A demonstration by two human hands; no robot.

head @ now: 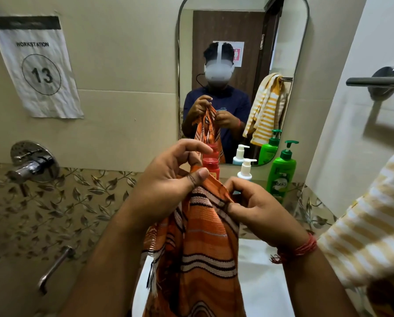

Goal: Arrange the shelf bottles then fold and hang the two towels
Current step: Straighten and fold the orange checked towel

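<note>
An orange towel [200,255] with white and black stripes hangs down in front of me. My left hand [168,181] pinches its top edge between thumb and fingers. My right hand [257,207] grips the top edge just to the right. A yellow-and-white striped towel [365,227] hangs at the right edge of view. On the shelf below the mirror stand a red bottle [210,167], a white pump bottle [246,170] and a green pump bottle [281,172].
A mirror [289,53] on the wall shows a person holding the orange towel. A metal towel bar [376,81] juts from the right wall. A tap [31,165] and a metal handle [54,268] sit on the left wall. A white basin [262,282] lies below.
</note>
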